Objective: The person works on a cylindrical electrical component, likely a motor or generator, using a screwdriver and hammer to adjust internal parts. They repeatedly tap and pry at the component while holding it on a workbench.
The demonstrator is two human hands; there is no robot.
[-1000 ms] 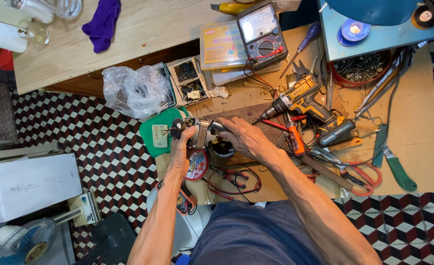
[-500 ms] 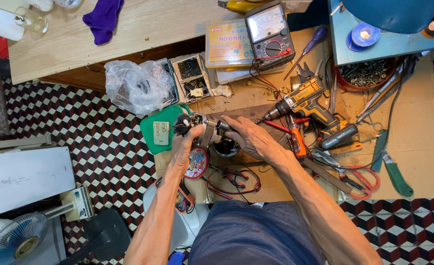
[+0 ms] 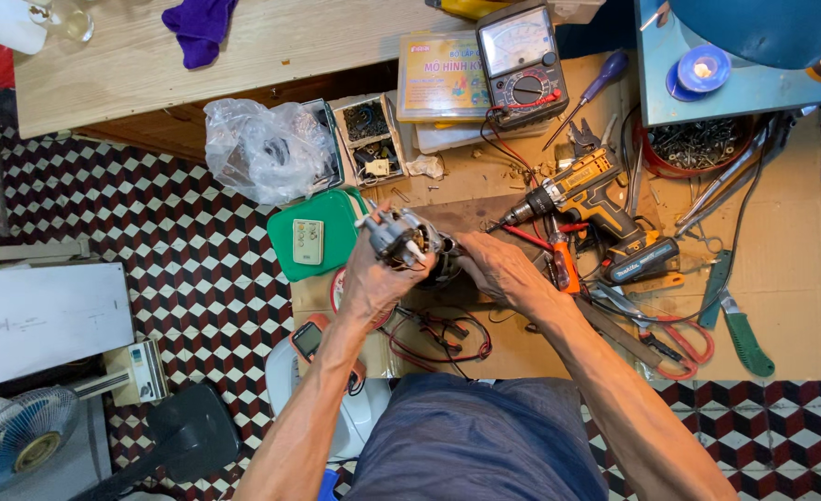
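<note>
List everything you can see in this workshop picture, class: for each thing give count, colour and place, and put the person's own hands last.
small motor: one, grey metal, held between both hands
multimeter: one, black, top centre
cordless drill: one, yellow and black, right of the hands
screwdriver: one, blue handle, beside the multimeter
plastic bag: one, clear, crumpled, upper left
green case: one, left of the motor
pliers: one, green handles, far right
purple cloth: one, on the wooden table
fan: one, pale, bottom left floor
left hand: gripping the motor
right hand: on the motor's right side

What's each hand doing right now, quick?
Left hand: closed around the small grey motor.
Right hand: on the motor's far end; its grip cannot be told.
</note>
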